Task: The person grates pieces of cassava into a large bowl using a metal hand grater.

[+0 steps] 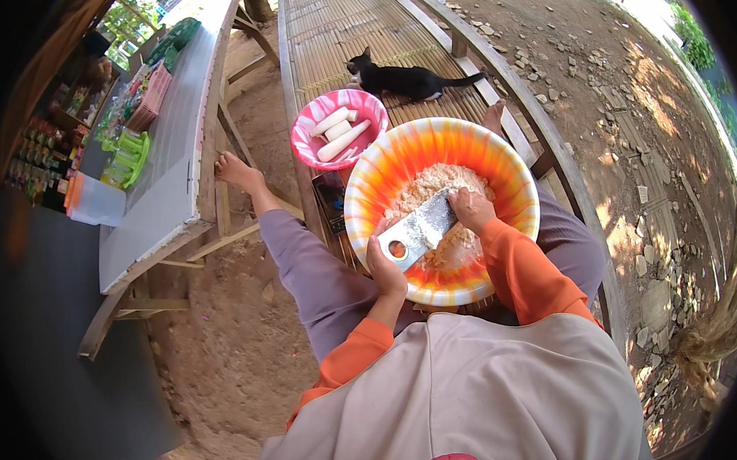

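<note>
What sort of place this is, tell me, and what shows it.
Probably an outdoor seating spot beside a small shop or stall: a slatted brown bamboo platform, a long pale-topped wooden counter, and rows of small colourful packages.

The large bowl (363,201) is streaked outward in orange, yellow and white, strongest orange down its inner wall and paler at the rim. The grated heap (436,182) inside is creamy, almost beige. The grater (415,230) is silver-grey with whitish shreds on it. Pink and white blotches pattern the small basin (303,134), and its peeled roots (342,142) are white. The cat (407,81) is black with white patches. The sleeves (530,264) are bright orange, the top (490,381) plain beige, the trousers (316,261) greyish purple. Tan and brown stripes run across the slatted bench (327,34); the soil (234,343) is reddish brown.
</note>
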Motion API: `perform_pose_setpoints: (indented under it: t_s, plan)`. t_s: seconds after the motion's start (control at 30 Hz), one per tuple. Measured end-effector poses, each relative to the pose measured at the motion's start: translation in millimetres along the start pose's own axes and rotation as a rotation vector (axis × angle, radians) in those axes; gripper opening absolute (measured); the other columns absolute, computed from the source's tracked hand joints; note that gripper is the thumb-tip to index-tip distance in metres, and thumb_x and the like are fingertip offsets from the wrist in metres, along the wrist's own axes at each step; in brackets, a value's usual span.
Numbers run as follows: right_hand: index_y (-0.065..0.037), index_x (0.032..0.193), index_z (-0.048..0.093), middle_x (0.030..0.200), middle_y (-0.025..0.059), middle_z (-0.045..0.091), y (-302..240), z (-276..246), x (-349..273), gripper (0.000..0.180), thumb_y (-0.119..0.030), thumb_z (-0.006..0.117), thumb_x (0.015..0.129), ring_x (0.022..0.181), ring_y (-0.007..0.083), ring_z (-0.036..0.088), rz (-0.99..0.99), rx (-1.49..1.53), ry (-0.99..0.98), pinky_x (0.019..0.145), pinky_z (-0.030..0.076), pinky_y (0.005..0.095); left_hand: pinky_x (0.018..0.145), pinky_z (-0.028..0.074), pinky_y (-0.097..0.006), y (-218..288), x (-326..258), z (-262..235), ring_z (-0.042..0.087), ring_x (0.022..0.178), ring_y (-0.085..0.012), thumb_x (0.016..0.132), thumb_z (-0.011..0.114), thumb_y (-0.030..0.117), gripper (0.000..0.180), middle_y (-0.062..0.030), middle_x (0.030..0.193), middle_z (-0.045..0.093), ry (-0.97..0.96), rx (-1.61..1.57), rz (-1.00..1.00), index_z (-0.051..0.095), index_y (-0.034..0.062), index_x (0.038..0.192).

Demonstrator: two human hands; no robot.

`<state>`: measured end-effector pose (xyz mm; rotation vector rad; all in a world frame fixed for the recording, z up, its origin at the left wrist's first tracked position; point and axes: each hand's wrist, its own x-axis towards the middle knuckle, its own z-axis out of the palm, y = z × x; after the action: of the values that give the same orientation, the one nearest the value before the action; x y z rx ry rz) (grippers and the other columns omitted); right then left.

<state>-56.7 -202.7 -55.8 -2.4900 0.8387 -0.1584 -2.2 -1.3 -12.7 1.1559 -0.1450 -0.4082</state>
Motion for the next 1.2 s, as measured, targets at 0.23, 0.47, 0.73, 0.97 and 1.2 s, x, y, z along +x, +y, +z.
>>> perform_pose_setpoints:
  t_s: [0.23,0.47,0.73,0.97,1.2]
  plan:
    - [0.000,0.098,0.048,0.087,0.0247,0.057,11,-3,-17,0.030,-0.029,0.045,0.089,0.085,0.0459,0.055,-0.017,0.146,0.087,0.076,0.044,0.0491,0.096,0.037,-0.033,1,2,3,0.051,0.108,-0.0247,0.095,0.022,0.026,0.047,-0.0181,0.117,0.054,0.029,-0.095,-0.034,0.045,-0.0056,0.122]
    - [-0.004,0.088,0.049,0.076,0.0243,0.059,12,-1,-20,0.029,-0.033,0.045,0.089,0.072,0.0425,0.057,0.086,0.064,0.126,0.066,0.044,0.0512,0.096,0.038,-0.036,1,1,4,0.050,0.109,-0.0266,0.095,0.022,0.027,0.048,-0.0197,0.119,0.051,0.012,-0.108,-0.049,0.043,-0.0049,0.124]
    - [-0.003,0.078,0.046,0.059,0.0183,0.058,6,7,-23,0.031,-0.032,0.047,0.089,0.054,0.0375,0.057,-0.019,-0.098,0.353,0.050,0.045,0.0497,0.096,0.038,-0.036,15,-5,14,0.051,0.109,-0.0264,0.095,0.021,0.026,0.047,-0.0189,0.118,0.052,0.028,-0.065,-0.068,0.043,-0.0040,0.124]
    - [-0.004,0.082,0.051,0.064,0.0228,0.059,-48,-17,-49,0.036,-0.039,0.049,0.087,0.061,0.0409,0.059,-0.096,-0.007,0.052,0.058,0.045,0.0533,0.097,0.036,-0.034,17,-6,7,0.050,0.109,-0.0255,0.096,0.022,0.026,0.047,-0.0181,0.117,0.054,0.096,-0.116,-0.063,0.045,-0.0045,0.122]
    - [-0.001,0.081,0.052,0.069,0.0238,0.060,10,6,-12,0.040,-0.041,0.047,0.087,0.064,0.0409,0.059,0.006,-0.039,0.210,0.059,0.046,0.0508,0.096,0.036,-0.033,4,-2,6,0.051,0.107,-0.0247,0.095,0.022,0.026,0.047,-0.0182,0.116,0.054,0.033,-0.062,-0.031,0.047,-0.0064,0.120]
